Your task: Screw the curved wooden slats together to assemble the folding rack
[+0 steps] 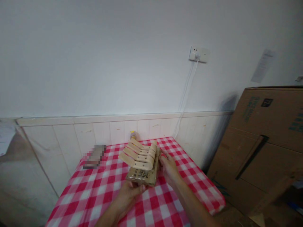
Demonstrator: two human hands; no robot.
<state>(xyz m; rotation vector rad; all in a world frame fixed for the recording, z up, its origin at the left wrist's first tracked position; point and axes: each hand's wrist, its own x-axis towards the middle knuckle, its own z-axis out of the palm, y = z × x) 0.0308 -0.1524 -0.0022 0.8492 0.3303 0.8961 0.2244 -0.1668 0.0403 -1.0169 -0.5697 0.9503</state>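
Observation:
Over a table covered in a red-and-white checked cloth (94,195), both hands hold a flat brown packet (142,175) with a wooden rack of several pale wooden hooks (140,154) on top. My left hand (129,193) grips the packet's near edge from below, thumb on top. My right hand (168,167) is closed on the right side of the packet and rack. The packet is lifted and tilted above the cloth.
A blurred-out dark flat object (94,156) lies at the table's far left. A small yellowish item (133,135) stands by the wall panelling. Large cardboard boxes (262,138) stand to the right. A wall socket (199,54) with white cables hangs above.

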